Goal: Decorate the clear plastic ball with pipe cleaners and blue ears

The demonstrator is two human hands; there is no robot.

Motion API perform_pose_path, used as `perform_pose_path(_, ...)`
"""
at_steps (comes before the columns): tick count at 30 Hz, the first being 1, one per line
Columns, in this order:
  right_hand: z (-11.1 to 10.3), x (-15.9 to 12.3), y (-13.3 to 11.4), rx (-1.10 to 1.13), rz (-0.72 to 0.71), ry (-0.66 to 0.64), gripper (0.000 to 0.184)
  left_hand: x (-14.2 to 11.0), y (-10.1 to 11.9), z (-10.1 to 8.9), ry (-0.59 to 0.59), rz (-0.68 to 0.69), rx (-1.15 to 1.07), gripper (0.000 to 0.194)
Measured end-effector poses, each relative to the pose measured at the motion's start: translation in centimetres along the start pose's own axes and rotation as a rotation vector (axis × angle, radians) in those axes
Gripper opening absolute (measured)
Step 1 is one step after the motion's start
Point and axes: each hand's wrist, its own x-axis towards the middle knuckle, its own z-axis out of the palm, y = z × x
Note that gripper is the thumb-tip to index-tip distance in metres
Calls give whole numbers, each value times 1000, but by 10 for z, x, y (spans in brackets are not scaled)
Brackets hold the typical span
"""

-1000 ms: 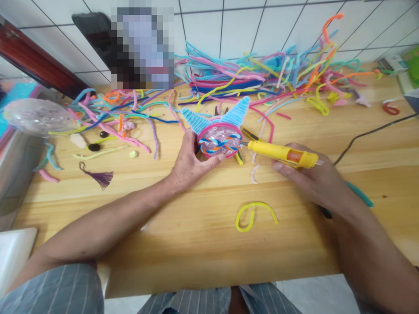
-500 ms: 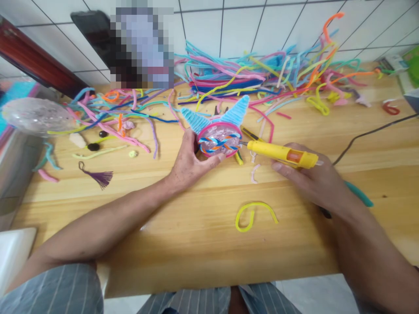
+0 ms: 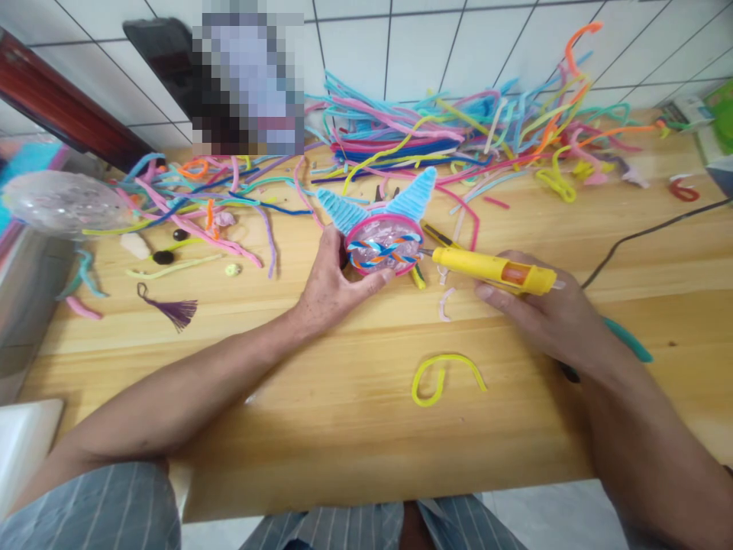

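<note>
My left hand (image 3: 337, 279) is closed around a round pink-rimmed craft piece (image 3: 378, 225), its thumb along the lower rim. Two light blue pointed ears (image 3: 415, 195) of coiled pipe cleaner stand on its top. Twisted blue, white and orange strands (image 3: 386, 250) cross its clear, shiny middle. My right hand (image 3: 541, 305) grips a yellow hot glue gun (image 3: 486, 267), whose nozzle points left and meets or nearly meets the piece's right side. I cannot tell whether it touches. Nearer to me lies a bent yellow pipe cleaner (image 3: 424, 393).
Many coloured pipe cleaners (image 3: 395, 126) are heaped along the tiled wall. A purple tassel (image 3: 175, 309) and a clear plastic bag (image 3: 69, 200) lie to the left. A phone (image 3: 163, 61) leans at the back. On the right, a black cord (image 3: 618, 243) crosses the wooden table (image 3: 343, 435).
</note>
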Motion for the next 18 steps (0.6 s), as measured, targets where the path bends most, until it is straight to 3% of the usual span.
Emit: perform_pose_path(18,2,0,-2,49,80,7,27,0,-1,0,3,-4,3,78)
